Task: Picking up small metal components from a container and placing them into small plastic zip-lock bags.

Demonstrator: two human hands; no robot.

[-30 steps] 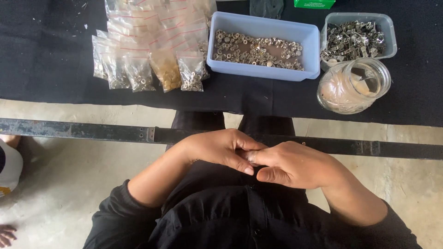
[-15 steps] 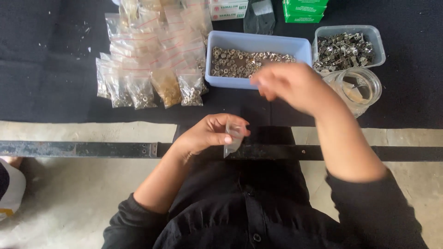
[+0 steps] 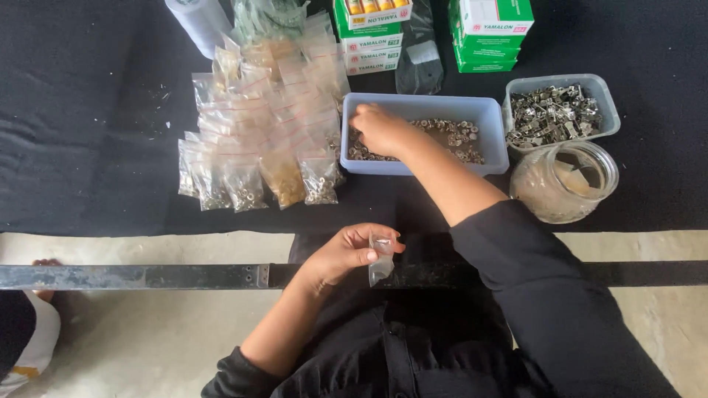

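A: What is held, and where?

B: A small, empty, clear plastic zip bag (image 3: 381, 259) is pinched at its top edge by the left hand (image 3: 345, 254), the grip closed on it, just above a dark metal bar (image 3: 147, 276) at the near edge of the black cloth-covered table (image 3: 81, 133). The bag hangs limp and slightly creased.

A: And the other hand?

B: The right hand (image 3: 377, 129) is lowered into a pale blue rectangular plastic tub of small metal fasteners (image 3: 472, 136); its fingers are curled, but whether anything is grasped cannot be told.

A: What lies around?

B: A pile of filled clear bags (image 3: 258, 158) is seen to the left of the tub; a clear tub of metal clips (image 3: 557, 110) and a glass jar (image 3: 564, 180) to its right.

A: What could go wrong?

B: Fasteners may likely be spilled, since the bag's mouth is held by one hand only and looks barely opened.
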